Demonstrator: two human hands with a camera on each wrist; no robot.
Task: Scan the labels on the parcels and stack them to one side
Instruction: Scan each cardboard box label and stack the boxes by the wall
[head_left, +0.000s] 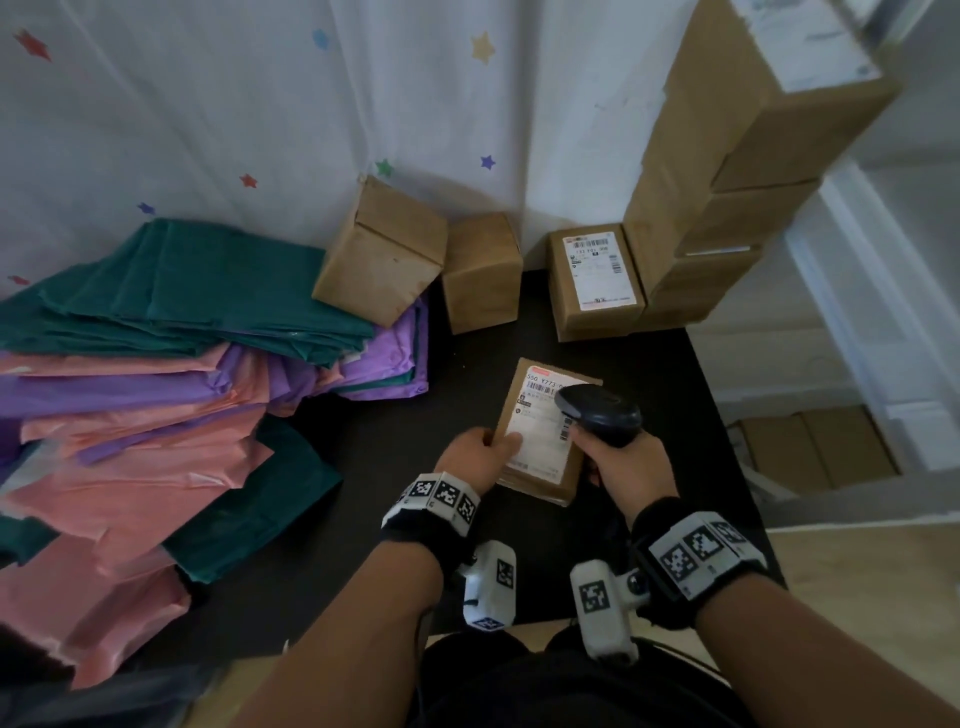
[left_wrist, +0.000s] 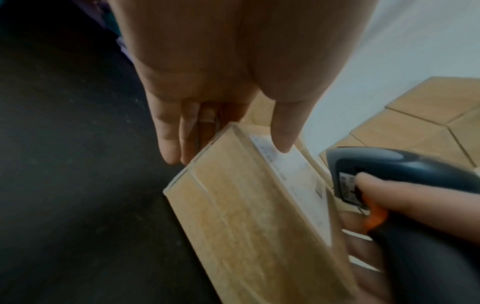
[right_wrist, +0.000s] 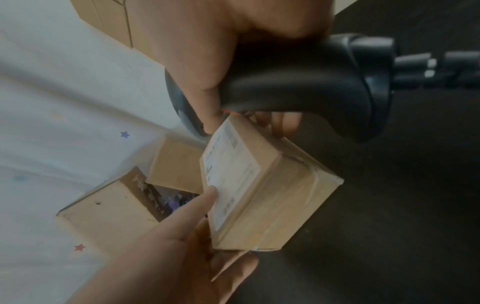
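My left hand (head_left: 475, 454) pinches the parcel (head_left: 543, 434); my right hand (head_left: 626, 465) grips the scanner (head_left: 597, 413), whose head hides part of the label (head_left: 535, 415).

On the dark bench (head_left: 395, 467) to our left we see a loose heap of green, pink and purple bags (head_left: 156, 374). Behind it hangs a white curtain (head_left: 234, 104) dotted with coloured stars.

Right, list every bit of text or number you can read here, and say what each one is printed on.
"550 Y773": white label on the parcel gripped by the left hand; further digits hidden behind the scanner held in the right hand.
Label on the standing box by the stack: digits too blurred to read.
Barcodes and small print on both labels: unreadable.
Wrist views: label text blurred.
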